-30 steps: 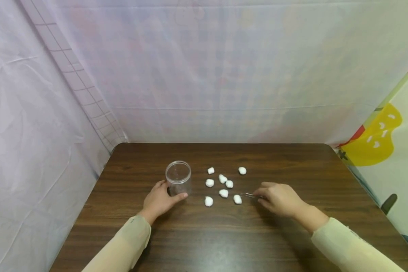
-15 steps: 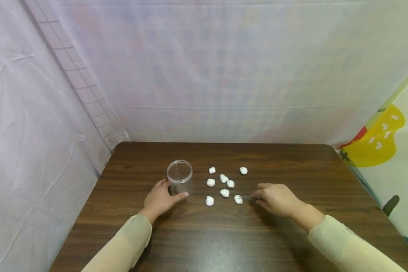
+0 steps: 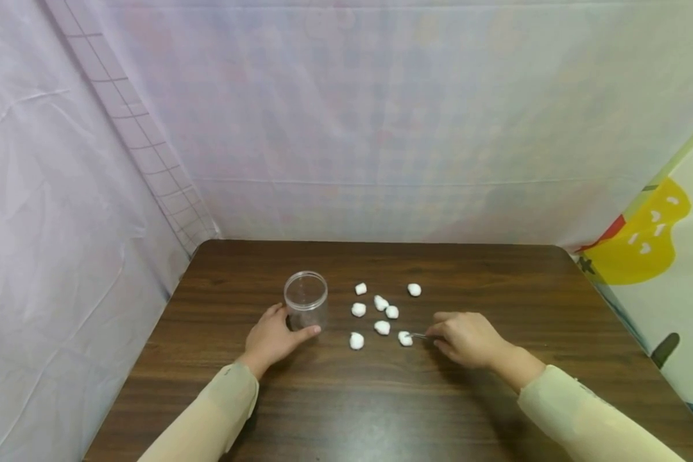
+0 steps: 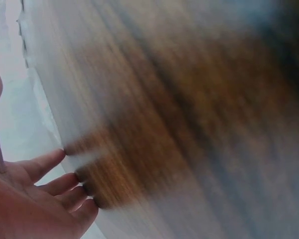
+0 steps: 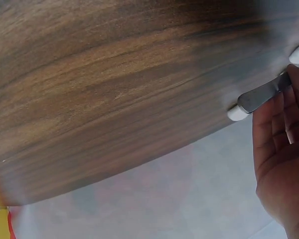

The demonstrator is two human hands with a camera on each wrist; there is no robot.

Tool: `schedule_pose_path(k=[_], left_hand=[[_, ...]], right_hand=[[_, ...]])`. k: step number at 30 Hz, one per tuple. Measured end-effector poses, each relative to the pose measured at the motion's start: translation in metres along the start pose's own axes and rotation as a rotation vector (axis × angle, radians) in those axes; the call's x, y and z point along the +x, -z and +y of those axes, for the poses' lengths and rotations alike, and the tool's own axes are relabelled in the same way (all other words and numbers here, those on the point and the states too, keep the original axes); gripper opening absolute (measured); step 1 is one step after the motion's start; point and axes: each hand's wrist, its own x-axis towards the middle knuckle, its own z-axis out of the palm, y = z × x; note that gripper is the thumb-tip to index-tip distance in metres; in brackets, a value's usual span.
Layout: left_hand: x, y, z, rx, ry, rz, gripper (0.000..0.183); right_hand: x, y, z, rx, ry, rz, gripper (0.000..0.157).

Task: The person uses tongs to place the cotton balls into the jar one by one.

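My left hand [image 3: 274, 337] holds a clear, open-topped plastic jar [image 3: 306, 296] from its left side, thumb across the front near the base. In the left wrist view the fingers [image 4: 65, 186] are spread around the side. My right hand [image 3: 468, 339] pinches metal tweezers [image 5: 264, 95], whose tips are at a white cotton ball [image 3: 405, 339] on the table. Several more cotton balls [image 3: 382, 328] lie scattered between the jar and the right hand. The jar shows no cotton inside.
The dark wood table [image 3: 335, 410] has its far edge against a pale patterned curtain [image 3: 381, 128]. Another white curtain [image 3: 46, 256] hangs along the left. A printed sheet with a yellow shape [image 3: 641, 244] is at the right.
The right hand has moved slightly left, bringing the tweezers' tips from beside the cotton ball onto it, and the tips have come together. The left hand stays at the jar.
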Motion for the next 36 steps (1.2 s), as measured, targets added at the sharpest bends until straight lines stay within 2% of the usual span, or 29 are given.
schedule_pose_path(k=[24, 36], left_hand=[[-0.002, 0.001, 0.0, -0.016, 0.013, -0.011, 0.089], [0.0, -0.001, -0.001, -0.008, -0.001, 0.008, 0.088]], right_hand=[[0.003, 0.002, 0.0, -0.034, 0.019, 0.036, 0.014], [0.01, 0.019, 0.011, -0.053, 0.015, 0.052, 0.015]])
